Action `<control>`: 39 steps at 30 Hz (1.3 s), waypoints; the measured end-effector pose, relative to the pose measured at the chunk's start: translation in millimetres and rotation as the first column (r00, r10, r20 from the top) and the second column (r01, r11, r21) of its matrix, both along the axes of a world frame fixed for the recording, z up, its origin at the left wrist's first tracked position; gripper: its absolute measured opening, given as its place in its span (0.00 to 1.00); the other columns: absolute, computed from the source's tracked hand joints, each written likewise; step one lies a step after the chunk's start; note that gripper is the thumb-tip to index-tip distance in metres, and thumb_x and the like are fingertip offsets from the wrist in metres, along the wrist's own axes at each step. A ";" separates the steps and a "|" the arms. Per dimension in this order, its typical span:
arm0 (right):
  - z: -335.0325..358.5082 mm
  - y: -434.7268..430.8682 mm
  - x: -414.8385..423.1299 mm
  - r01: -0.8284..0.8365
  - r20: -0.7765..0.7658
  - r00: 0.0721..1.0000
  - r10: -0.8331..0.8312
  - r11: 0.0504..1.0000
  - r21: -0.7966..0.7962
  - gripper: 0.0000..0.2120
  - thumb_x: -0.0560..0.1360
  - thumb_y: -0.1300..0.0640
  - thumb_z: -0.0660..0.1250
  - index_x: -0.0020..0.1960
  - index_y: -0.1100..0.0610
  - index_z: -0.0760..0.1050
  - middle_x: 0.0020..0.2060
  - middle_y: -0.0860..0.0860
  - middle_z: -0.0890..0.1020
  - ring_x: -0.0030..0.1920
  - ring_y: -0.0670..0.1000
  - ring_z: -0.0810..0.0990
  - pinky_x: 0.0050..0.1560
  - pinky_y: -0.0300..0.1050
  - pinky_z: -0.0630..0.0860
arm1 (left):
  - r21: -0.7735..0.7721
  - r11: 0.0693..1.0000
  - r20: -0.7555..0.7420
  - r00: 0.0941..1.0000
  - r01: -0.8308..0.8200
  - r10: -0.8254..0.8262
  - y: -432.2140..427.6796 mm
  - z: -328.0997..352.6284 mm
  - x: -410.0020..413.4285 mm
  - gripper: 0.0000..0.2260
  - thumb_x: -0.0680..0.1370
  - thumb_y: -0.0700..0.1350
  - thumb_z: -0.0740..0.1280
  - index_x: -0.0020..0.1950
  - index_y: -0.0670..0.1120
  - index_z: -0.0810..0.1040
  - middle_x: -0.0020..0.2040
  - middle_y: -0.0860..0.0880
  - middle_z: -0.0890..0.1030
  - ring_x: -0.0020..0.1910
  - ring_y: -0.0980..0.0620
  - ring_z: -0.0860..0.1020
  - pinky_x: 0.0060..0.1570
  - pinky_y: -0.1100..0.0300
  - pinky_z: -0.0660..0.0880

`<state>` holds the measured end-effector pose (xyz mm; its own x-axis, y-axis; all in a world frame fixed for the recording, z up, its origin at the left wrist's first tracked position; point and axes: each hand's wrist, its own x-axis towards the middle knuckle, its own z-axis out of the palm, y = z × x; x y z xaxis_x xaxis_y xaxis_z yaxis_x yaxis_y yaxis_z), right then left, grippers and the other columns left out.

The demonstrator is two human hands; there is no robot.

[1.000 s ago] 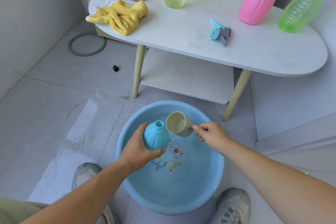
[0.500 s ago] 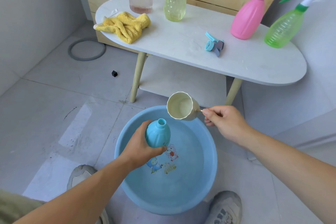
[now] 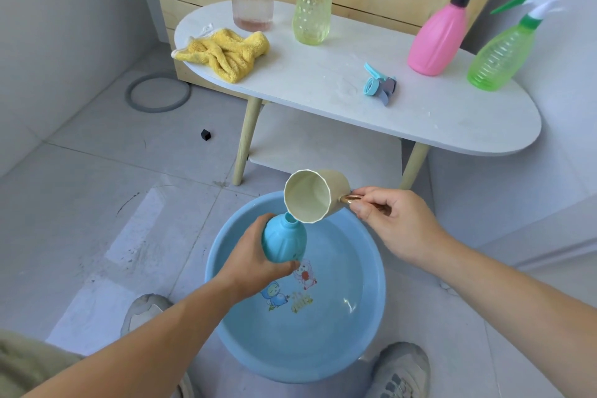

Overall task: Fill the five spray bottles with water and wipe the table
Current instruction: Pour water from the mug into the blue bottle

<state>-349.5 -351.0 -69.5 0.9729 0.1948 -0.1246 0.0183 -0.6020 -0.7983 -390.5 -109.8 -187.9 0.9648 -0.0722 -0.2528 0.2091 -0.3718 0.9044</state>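
Grey tile floor [image 3: 97,203], blue basin [image 3: 214,300] of water at lower centre. Left hand [image 3: 255,258] grips the capless blue bottle [image 3: 284,241] over the basin, neck up. Right hand [image 3: 394,223] pinches the handle of the cream cup [image 3: 315,195], which is tipped over with its lip at the bottle mouth. White table [image 3: 307,74] spans the upper frame: yellow cloth [image 3: 223,53] upper left, clear bottle [image 3: 252,0] and yellow-green bottle [image 3: 311,6] behind it, loose blue spray head [image 3: 379,87] mid-table, pink bottle [image 3: 436,39] and green bottle [image 3: 497,58] upper right.
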 end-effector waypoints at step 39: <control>10.2 -2.0 4.5 -0.039 0.221 0.973 0.065 0.992 -0.124 0.07 0.76 0.52 0.69 0.40 0.51 0.82 0.56 0.46 0.81 0.54 0.40 0.79 0.50 0.27 0.70 | 0.001 1.000 -0.003 1.000 -0.025 0.025 0.3 -5.7 3.2 0.35 0.65 0.50 0.82 0.63 0.64 0.66 0.58 0.58 0.76 0.54 0.55 0.79 0.43 0.61 0.82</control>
